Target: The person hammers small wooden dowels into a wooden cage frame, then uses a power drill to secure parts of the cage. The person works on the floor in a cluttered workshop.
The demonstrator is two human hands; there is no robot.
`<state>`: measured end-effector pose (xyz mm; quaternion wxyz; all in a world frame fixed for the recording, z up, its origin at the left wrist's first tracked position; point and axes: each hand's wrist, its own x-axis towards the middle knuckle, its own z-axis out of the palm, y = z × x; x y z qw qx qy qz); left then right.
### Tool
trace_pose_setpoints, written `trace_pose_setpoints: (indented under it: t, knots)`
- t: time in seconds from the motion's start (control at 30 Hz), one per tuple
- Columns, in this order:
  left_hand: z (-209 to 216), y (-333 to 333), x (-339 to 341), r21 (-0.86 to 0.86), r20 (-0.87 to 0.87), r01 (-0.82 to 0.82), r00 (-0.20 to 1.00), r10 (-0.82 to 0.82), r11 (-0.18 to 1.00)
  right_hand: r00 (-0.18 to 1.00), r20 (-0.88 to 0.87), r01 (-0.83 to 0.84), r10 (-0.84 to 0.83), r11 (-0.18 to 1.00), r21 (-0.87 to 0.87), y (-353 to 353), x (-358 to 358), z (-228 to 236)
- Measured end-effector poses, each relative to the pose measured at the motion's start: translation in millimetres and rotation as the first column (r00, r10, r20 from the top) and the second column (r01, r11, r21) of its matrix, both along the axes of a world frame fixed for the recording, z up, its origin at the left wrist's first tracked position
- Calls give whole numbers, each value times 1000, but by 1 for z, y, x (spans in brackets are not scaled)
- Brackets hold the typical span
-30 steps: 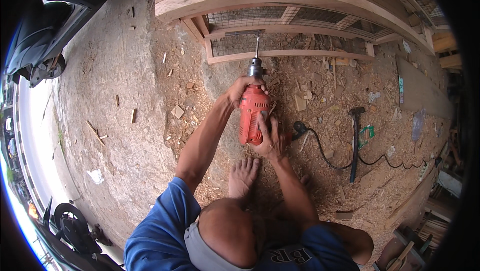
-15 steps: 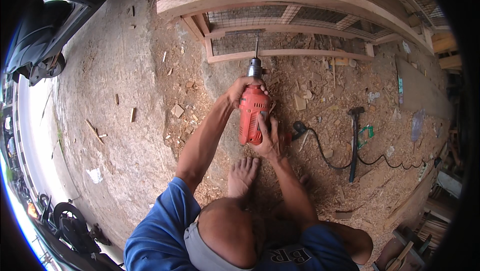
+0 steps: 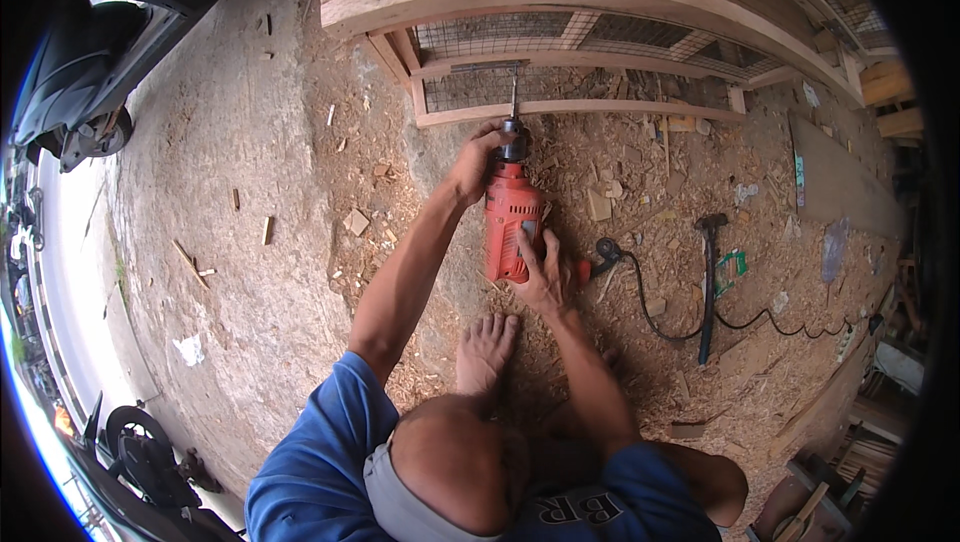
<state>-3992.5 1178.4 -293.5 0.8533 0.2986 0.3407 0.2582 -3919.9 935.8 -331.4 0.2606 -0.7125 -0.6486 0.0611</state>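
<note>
A red power drill (image 3: 513,204) points away from me, over the ground. My right hand (image 3: 546,280) is closed round its rear grip, with fingers lying along the housing. At the front, the fingers of my left hand (image 3: 477,159) are wrapped on the dark metal chuck (image 3: 515,145). A long thin bit (image 3: 515,92) sticks out of the chuck and overlaps the lower rail (image 3: 590,107) of a wooden frame with wire mesh. Whether the bit touches the rail I cannot tell. The drill's black cord (image 3: 648,310) trails off to the right.
A hammer (image 3: 707,287) lies on the ground right of the drill, across the cord. Wood chips and offcuts (image 3: 600,204) litter the ground. A flat board (image 3: 840,172) lies at the right. Motorcycles (image 3: 75,72) stand along the left. My bare foot (image 3: 486,347) is just below the drill.
My left hand has shifted forward from the drill's body onto the chuck. The drill has moved only slightly, and my right hand still grips it.
</note>
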Motion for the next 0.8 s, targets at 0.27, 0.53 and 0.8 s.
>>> trace_pose_setpoints:
  t: [0.27, 0.53, 0.8]
  knots:
    - [50, 10, 7, 795, -556, 249, 662, 502, 553, 1000, 13, 16, -16, 1000, -9, -1, 2, -2]
    - [48, 58, 46, 207, -392, -57, 910, 136, 977, 1000, 3, -2, 2, 1000, 11, -1, 6, 0]
    - [42, 52, 40, 331, -548, 53, 824, 146, 942, 998, 62, -19, 20, 1000, -13, -20, -1, 8]
